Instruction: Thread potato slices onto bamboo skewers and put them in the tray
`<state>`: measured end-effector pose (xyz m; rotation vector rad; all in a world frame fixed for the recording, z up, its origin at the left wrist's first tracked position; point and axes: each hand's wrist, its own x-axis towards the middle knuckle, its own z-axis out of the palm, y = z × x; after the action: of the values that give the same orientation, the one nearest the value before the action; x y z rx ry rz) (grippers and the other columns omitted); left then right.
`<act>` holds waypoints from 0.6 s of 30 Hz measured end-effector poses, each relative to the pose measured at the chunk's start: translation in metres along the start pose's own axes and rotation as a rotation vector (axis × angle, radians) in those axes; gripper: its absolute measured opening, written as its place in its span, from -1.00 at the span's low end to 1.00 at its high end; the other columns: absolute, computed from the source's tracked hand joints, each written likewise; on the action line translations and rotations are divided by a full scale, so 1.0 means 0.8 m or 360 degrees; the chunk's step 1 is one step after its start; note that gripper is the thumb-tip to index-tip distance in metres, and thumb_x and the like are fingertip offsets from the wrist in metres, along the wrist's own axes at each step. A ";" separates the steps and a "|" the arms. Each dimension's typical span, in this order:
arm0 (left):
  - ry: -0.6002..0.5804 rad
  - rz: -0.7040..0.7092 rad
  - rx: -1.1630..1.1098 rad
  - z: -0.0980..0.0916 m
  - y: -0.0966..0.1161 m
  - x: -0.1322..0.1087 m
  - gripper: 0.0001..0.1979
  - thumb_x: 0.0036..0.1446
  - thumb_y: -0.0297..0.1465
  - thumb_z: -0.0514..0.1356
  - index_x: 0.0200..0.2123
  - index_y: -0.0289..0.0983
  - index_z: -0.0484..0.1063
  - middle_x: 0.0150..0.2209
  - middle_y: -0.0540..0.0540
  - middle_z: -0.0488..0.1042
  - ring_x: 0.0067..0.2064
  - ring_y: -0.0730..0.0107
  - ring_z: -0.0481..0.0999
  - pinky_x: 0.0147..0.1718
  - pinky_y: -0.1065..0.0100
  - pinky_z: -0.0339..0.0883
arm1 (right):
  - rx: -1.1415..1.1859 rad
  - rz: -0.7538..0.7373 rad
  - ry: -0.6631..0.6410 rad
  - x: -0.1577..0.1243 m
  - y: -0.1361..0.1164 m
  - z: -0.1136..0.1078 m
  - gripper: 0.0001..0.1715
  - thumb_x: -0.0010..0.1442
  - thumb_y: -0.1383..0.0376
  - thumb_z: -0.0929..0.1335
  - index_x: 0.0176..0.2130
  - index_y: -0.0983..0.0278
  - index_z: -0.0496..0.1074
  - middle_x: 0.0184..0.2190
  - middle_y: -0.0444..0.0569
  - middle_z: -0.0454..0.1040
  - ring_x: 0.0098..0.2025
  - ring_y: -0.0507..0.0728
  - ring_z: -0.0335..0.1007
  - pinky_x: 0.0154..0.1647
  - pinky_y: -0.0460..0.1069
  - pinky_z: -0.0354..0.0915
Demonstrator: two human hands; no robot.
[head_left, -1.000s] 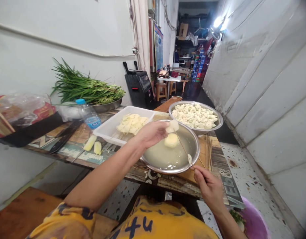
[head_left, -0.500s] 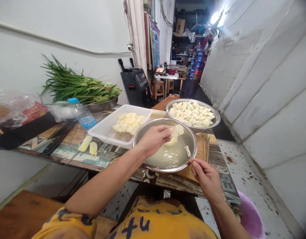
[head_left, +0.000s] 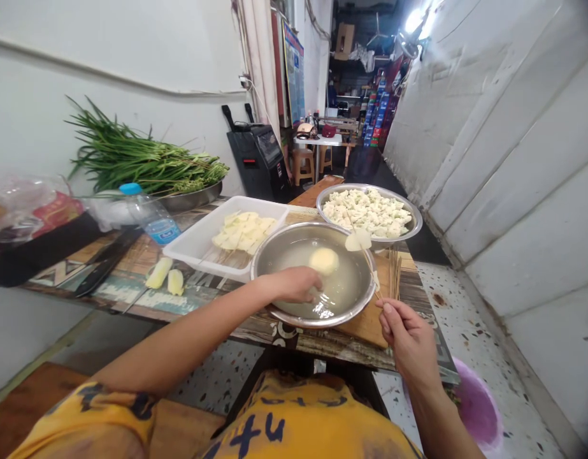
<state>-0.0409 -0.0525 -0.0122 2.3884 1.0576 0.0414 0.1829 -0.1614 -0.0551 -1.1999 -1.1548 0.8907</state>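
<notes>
My right hand [head_left: 408,335] pinches the lower end of a thin wooden skewer [head_left: 369,258], held tilted over the rim of a steel bowl. Threaded near its top is a pale flat slice [head_left: 358,240], perhaps potato, with a smaller pale piece lower down. My left hand [head_left: 301,285] dips into the cloudy water of the steel bowl [head_left: 259,258]; its fingertips are partly under water, so their grip is hidden. A round, pale-yellow piece [head_left: 324,260] lies in the water just beyond those fingers.
Left of the bowl, a white plastic tray [head_left: 188,255] holds skewered slices. Behind stands a basin [head_left: 415,231] of whitish cut vegetables. Loose skewers [head_left: 394,274] lie at the right. A water bottle [head_left: 153,217], a knife [head_left: 100,271] and green chives [head_left: 145,159] occupy the left.
My left hand has left the slice on the skewer and moved down into the water. My right hand has shifted slightly right with the skewer, which now stands clear of the left hand.
</notes>
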 end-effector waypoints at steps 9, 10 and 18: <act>-0.0521 0.0228 0.0161 0.008 0.008 0.016 -0.57 -0.27 -0.54 0.22 -0.20 -0.26 0.48 -0.21 -0.18 0.49 -0.24 0.19 0.43 -0.31 0.36 0.21 | 0.0123 0.0147 -0.0121 -0.005 0.004 0.000 -0.71 0.16 0.16 0.31 -0.23 0.33 0.43 -0.66 -0.23 0.12 -0.64 -0.04 -0.02 -0.66 -0.12 -0.11; -0.0505 0.0184 0.0055 0.005 0.005 0.014 -0.57 -0.28 -0.53 0.23 -0.21 -0.24 0.48 -0.25 -0.15 0.50 -0.27 0.22 0.43 -0.34 0.37 0.22 | 0.0114 0.0147 -0.0130 -0.005 0.004 0.000 -0.71 0.16 0.16 0.31 -0.23 0.33 0.43 -0.66 -0.23 0.12 -0.64 -0.04 -0.02 -0.66 -0.12 -0.11; -0.0299 -0.0173 -0.1306 -0.023 -0.019 0.000 -0.55 -0.22 -0.40 0.29 -0.14 -0.24 0.46 -0.49 -0.04 0.48 -0.50 0.40 0.47 -0.45 0.41 0.30 | 0.0086 0.0154 -0.0100 -0.007 0.002 -0.005 -0.72 0.16 0.17 0.31 -0.22 0.32 0.43 -0.67 -0.23 0.13 -0.64 -0.04 0.00 -0.67 -0.12 -0.08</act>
<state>-0.0558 -0.0357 -0.0037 1.5616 0.8548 0.1730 0.1855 -0.1678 -0.0574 -1.1989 -1.1229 1.0331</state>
